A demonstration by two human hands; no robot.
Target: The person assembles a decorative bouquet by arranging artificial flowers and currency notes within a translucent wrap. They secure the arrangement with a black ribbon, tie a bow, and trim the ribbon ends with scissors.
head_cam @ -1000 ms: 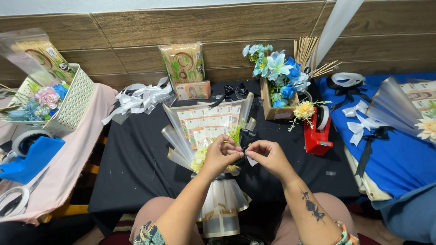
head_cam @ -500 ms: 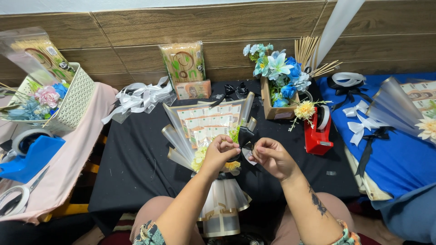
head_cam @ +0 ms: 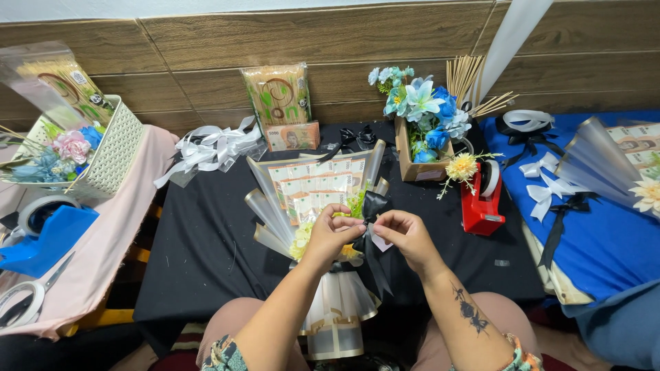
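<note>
pinching black ribbon bow (head_cam: 373,206) on bouquet (head_cam: 313,206)

A bouquet (head_cam: 323,206) lies at the centre of the frame on a table (head_cam: 206,240), its handle toward the lower edge. The left hand (head_cam: 330,233) and right hand (head_cam: 405,233) meet over its middle, both touching a ribbon bow (head_cam: 375,206). Behind the bouquet, at upper centre, a packet of sticks (head_cam: 278,96) leans against the wall. Right of the bouquet stands a box of flowers (head_cam: 419,130), with a tape dispenser (head_cam: 481,203) just beside it. A heap of ribbons (head_cam: 206,148) lies left of the bouquet's top. At far left a basket (head_cam: 110,151) holds flowers; scissors (head_cam: 24,302) lie in the lower left corner. More bows (head_cam: 546,182) lie at the right.
</note>
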